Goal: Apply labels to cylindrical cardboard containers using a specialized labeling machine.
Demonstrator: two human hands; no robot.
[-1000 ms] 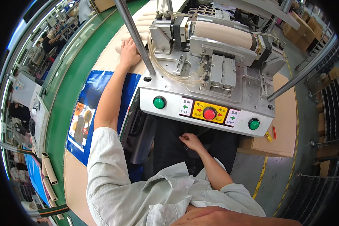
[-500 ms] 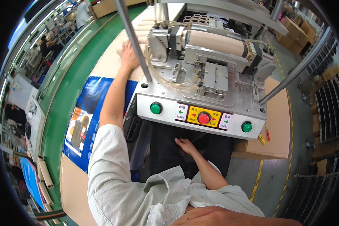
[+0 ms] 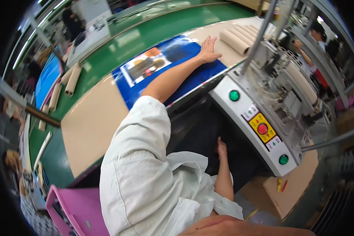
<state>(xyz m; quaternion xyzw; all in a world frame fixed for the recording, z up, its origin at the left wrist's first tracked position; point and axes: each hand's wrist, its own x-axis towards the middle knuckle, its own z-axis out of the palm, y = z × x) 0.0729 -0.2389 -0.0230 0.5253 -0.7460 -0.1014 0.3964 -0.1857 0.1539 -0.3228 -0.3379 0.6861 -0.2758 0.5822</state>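
My left hand (image 3: 209,49) lies flat with fingers spread on the tan worktop, at the edge of a blue printed sheet (image 3: 161,69) and just short of a row of beige cardboard tubes (image 3: 240,37). It holds nothing. My right hand (image 3: 221,147) hangs low over my dark lap, under the front of a grey machine (image 3: 263,114), fingers loosely together and empty. The machine's front panel carries two green buttons (image 3: 234,95) and a red button on a yellow plate (image 3: 262,128).
A green conveyor belt (image 3: 145,35) runs behind the tan worktop (image 3: 90,118), with more cardboard tubes (image 3: 72,80) on it. Another person (image 3: 314,47) stands past the machine. A pink chair back (image 3: 72,208) sits at lower left. Cardboard (image 3: 295,187) lies below the machine.
The view has swung left and tilted, so the machine now sits at the right. My left hand has slid off the tubes onto the worktop by the blue sheet. My right hand stays at my lap.
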